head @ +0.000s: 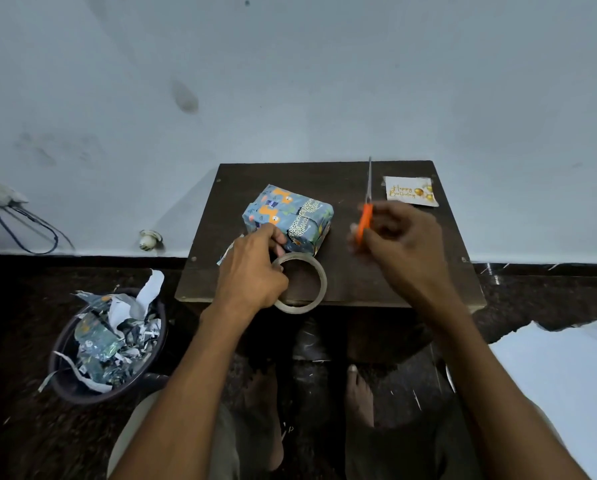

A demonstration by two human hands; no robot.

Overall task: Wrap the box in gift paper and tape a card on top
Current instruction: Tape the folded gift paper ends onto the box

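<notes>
Box [287, 218] sits fully wrapped in blue animal-print paper.

A small dark brown wooden bench [376, 271] stands against a pale blue-grey smudged wall [290, 81]. Beneath lies a dark speckled stone floor [30, 341], dimly lit.

Box: blue animal-print wrapped box [289, 218] on dark wooden table [345, 271].
Left hand [252, 271]: grips clear tape roll [302, 283].
Right hand [402, 242]: holds orange-handled scissors [366, 211].
Card: white "Happy Birthday" card [410, 191], far right corner.
</notes>
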